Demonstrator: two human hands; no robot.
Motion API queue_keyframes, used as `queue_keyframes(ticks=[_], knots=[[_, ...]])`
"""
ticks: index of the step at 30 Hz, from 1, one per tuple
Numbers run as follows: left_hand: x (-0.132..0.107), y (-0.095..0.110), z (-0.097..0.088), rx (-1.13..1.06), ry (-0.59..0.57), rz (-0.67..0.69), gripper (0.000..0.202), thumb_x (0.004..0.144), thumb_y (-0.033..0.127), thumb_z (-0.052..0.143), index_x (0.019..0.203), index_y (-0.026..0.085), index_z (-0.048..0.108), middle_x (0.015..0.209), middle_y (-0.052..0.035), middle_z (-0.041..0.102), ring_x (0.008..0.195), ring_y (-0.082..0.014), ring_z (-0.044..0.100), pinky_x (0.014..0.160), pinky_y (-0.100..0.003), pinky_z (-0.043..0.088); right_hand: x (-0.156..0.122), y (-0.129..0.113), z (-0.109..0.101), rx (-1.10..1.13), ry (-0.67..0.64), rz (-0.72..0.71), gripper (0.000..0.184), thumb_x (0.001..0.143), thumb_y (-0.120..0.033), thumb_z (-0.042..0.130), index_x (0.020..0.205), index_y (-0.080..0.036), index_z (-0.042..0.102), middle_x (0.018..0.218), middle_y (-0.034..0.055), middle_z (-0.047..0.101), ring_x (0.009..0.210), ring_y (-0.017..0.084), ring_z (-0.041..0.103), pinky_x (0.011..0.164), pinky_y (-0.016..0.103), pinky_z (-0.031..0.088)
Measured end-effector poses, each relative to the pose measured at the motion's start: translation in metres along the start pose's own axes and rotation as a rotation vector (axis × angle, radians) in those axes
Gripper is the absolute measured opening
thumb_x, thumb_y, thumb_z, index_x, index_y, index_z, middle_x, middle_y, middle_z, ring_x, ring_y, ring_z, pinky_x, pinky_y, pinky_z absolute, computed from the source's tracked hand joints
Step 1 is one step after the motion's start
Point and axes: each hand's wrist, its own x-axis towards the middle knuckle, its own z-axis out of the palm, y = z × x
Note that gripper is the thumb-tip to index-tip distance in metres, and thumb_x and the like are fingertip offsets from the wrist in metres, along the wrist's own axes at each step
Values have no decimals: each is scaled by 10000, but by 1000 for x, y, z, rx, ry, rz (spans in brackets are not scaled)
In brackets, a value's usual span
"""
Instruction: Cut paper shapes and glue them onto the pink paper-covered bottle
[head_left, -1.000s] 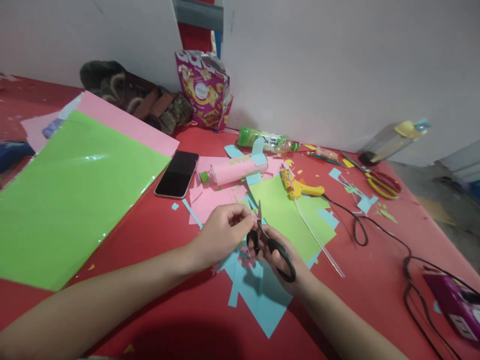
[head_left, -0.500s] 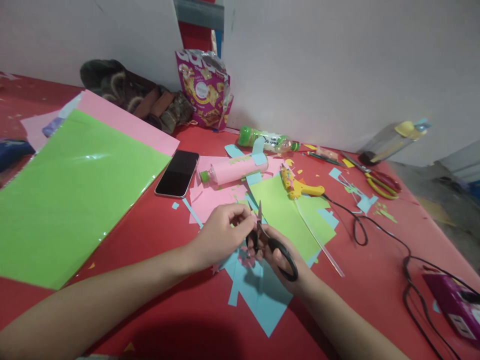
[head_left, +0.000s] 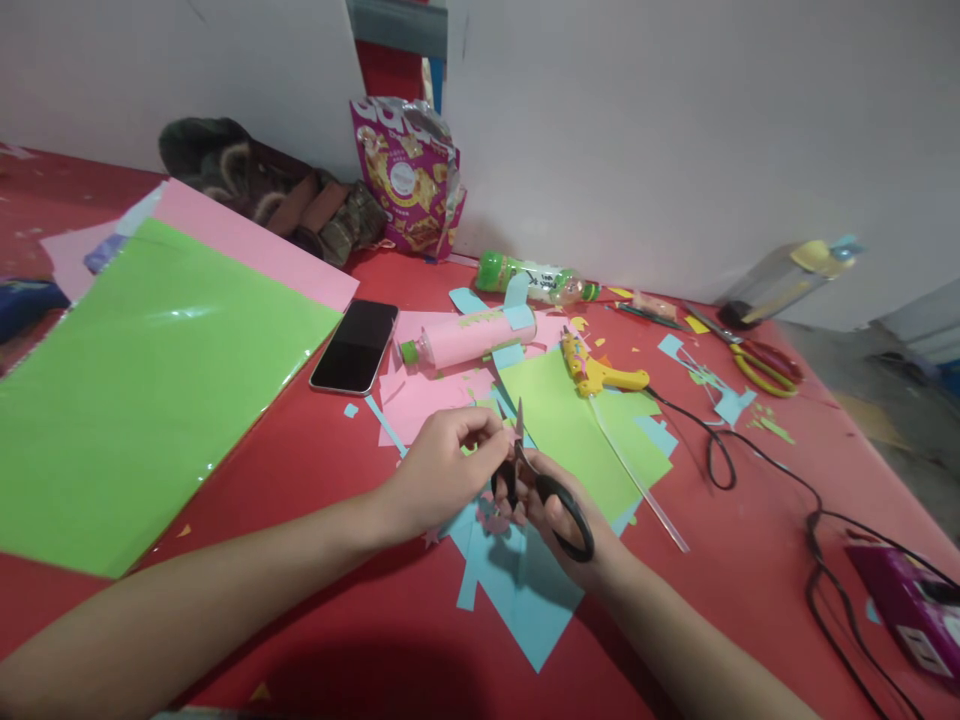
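Black-handled scissors (head_left: 566, 515) are in my right hand (head_left: 559, 510), with their blades parted and pointing away from me. My left hand (head_left: 459, 455) pinches a small piece of pink paper (head_left: 509, 436) at the blades; most of that piece is hidden by the fingers. Below both hands lie pink paper scraps (head_left: 493, 513) on a blue sheet (head_left: 536, 610). Just beyond them is a bottle wrapped in pink paper (head_left: 469, 340) with a green cap, lying on its side. A yellow glue gun (head_left: 600, 375) rests on a light green sheet (head_left: 600, 440) to the right.
On the left are a large green sheet (head_left: 165, 370) and a phone (head_left: 355, 347). Behind stand a snack bag (head_left: 409, 180) and a lying green-labelled bottle (head_left: 532, 280). Red-and-yellow scissors (head_left: 765, 366), a black cord (head_left: 810, 520) and a purple power strip (head_left: 904, 605) are at the right.
Almost nothing differs. Both hands stay in place, and the scissors have shifted very slightly.
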Motion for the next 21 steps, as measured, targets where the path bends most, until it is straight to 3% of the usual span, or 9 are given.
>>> queue_keyframes(ticks=[5,21], knots=[[-2,-1,3,-38,14,-5,199,759,210,422,575,146,466,521,30,510,537,-91,520,531,-198,419,-1,2,3,1,36,-11,464,641,-521,583,987,-224,493,797,31,467,651,143,440,589,278,391],[-5,-1,9,-86,55,-32,240,776,215,396,542,159,389,475,54,443,460,-65,469,470,-180,379,-1,-4,12,-133,111,-12,523,598,-572,586,963,-221,455,738,10,436,620,137,432,575,280,393]])
